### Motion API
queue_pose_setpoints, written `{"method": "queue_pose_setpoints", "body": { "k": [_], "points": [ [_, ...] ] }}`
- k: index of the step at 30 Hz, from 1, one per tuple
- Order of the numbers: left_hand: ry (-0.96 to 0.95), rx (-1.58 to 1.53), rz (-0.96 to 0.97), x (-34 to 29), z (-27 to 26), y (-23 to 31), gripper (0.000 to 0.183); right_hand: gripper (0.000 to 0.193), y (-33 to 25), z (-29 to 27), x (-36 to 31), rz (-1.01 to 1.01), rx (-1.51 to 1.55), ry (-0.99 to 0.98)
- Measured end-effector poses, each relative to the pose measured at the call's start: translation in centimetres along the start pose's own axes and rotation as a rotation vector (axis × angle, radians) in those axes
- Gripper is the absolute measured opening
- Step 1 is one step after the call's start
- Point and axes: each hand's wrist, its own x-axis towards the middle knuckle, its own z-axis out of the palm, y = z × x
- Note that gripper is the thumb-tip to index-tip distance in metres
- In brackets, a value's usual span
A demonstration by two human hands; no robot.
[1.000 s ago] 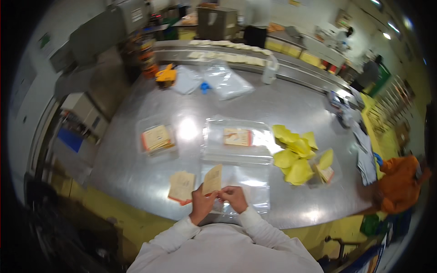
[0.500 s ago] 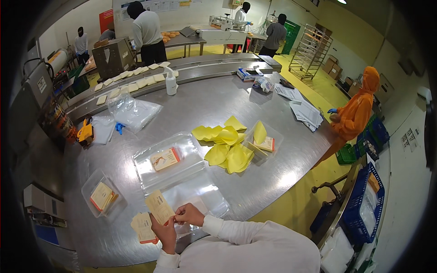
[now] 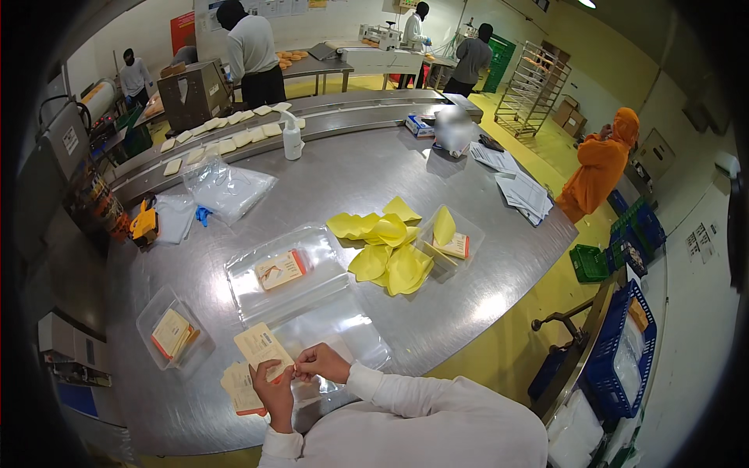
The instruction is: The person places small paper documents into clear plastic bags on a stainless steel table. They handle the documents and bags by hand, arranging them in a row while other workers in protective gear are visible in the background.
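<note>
My left hand (image 3: pixel 273 391) grips a cream printed card (image 3: pixel 262 343) with an orange edge. My right hand (image 3: pixel 321 363) pinches that card's lower right corner, its fingertips close to the left thumb. Partly under the held card, more cream and orange cards (image 3: pixel 240 388) lie on the steel table. Beyond my hands are clear plastic bags (image 3: pixel 328 316), and another cream card (image 3: pixel 279 270) rests on the farther one. A clear plastic tub (image 3: pixel 170 366) to the left holds several similar cards. Another clear tub (image 3: pixel 473 226), right of the middle, contains cards and a yellow sheet.
Curled yellow sheets (image 3: pixel 390 242) lie mid-table. Folded plastic bags (image 3: pixel 226 191), an orange-yellow tape dispenser (image 3: pixel 145 225) and a white pump bottle (image 3: pixel 292 140) stand farther off. Papers (image 3: pixel 524 195) lie at the right edge. Pale dough pieces (image 3: pixel 226 146) line the conveyor. A person in orange (image 3: pixel 597 168) stands right.
The held card has shifted slightly left and down with my left hand. My right hand stays almost in place. The person in orange has turned and moved away from the table's edge.
</note>
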Motion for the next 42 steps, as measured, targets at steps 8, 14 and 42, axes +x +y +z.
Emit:
{"method": "queue_pose_setpoints", "body": {
  "k": [8,14,42],
  "points": [
    [0.049,-0.012,0.053,0.0,0.4,0.0,0.025,0.021,-0.7,-0.1,-0.4,0.0,-0.002,0.003],
    [0.03,-0.02,0.016,-0.1,0.4,-0.3,0.022,0.021,0.0,-0.5,-0.1,-0.003,-0.019,-0.013],
    [0.094,-0.398,0.0,1.3,-0.1,-1.4,0.01,0.011,-4.6,-16.1,-1.7,-0.416,0.181,1.02]
  ]
}}
